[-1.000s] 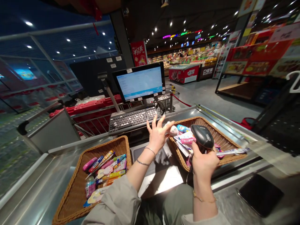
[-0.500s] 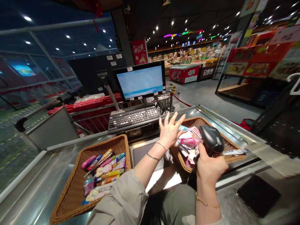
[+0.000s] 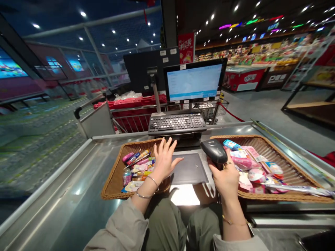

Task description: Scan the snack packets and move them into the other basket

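Note:
My left hand (image 3: 164, 161) is open with fingers spread, hovering over the right rim of the left wicker basket (image 3: 113, 179), which holds several small colourful packets (image 3: 137, 166). My right hand (image 3: 225, 177) is closed round the handle of a black barcode scanner (image 3: 214, 151), held upright between the two baskets. The right wicker basket (image 3: 293, 170) lies just right of that hand and holds several pink and white packets (image 3: 251, 167). A dark flat scan plate (image 3: 188, 168) sits between my hands.
A keyboard (image 3: 176, 123) and a lit monitor (image 3: 195, 82) stand behind the baskets on the steel checkout counter (image 3: 73, 202). Red shopping baskets (image 3: 136, 104) and a trolley rail are behind. Shop shelves and a freezer (image 3: 243, 78) fill the far right.
My left hand has swung from the right basket over to the left basket. The small white item it held a second ago is gone from it. The view has turned left.

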The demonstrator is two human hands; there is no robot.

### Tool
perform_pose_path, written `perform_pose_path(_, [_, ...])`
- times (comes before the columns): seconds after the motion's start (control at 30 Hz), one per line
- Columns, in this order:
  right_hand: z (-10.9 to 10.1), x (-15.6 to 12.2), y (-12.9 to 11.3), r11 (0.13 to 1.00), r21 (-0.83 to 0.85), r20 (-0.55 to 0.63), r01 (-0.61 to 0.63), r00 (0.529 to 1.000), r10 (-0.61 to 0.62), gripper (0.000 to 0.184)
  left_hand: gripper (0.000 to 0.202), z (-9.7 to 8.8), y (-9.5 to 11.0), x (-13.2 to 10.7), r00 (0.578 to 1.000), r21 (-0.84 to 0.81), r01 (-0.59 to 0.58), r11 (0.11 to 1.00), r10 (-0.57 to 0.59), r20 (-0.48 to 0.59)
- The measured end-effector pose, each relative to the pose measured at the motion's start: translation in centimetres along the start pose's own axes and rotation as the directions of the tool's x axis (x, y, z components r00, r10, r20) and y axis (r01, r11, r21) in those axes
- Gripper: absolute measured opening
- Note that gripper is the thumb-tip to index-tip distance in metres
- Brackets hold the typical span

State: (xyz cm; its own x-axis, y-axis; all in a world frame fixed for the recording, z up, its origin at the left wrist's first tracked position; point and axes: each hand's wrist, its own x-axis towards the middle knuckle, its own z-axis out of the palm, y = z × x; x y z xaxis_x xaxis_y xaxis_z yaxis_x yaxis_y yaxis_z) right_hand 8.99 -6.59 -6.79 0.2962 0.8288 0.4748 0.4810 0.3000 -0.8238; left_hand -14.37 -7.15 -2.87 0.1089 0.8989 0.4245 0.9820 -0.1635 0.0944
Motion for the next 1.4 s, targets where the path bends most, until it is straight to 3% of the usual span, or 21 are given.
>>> perform_pose_path(0.2, [3.1, -0.7, -1.6, 0.996, 0.020, 0.214, 0.086, 0.973, -0.089, 0.055, 0.067, -1.7, -6.7, -3.1, 0.987, 0.054, 0.159, 0.986, -0.160, 0.013])
perform_pose_path(0.4, [6.0, -1.0, -2.7, 0.989, 0.027, 0.362, 0.148, 0.920, -0.148, 0.029, 0.063, -1.3, -11.6, -5.2, 0.979, 0.141, 0.191, 0.971, -0.200, 0.051])
perform_pose_path(0.63, [8.5, -0.9, -3.6, 0.983, 0.044, 0.455, 0.178, 0.873, -0.179, 0.027, 0.067, -0.3, -13.9, -5.8, 0.979, 0.203, 0.139, 0.969, -0.166, 0.121])
perform_pose_path(0.87, [10.3, -0.9, -4.2, 0.983, 0.039, 0.494, 0.177, 0.852, -0.173, 0.021, 0.073, 0.0, -16.7, -6.2, 0.969, 0.267, 0.192, 0.944, -0.226, 0.103])
perform_pose_path(1.23, [11.9, -1.5, -2.9, 0.979, 0.073, 0.473, 0.189, 0.858, -0.201, 0.024, 0.068, 1.0, -18.4, -5.2, 0.953, 0.318, 0.201, 0.926, -0.260, 0.154])
perform_pose_path(1.4, [12.2, -1.8, -2.7, 0.982, 0.069, 0.470, 0.175, 0.863, -0.187, 0.025, 0.069, 1.3, -20.3, -4.7, 0.950, 0.375, 0.125, 0.919, -0.220, 0.222])
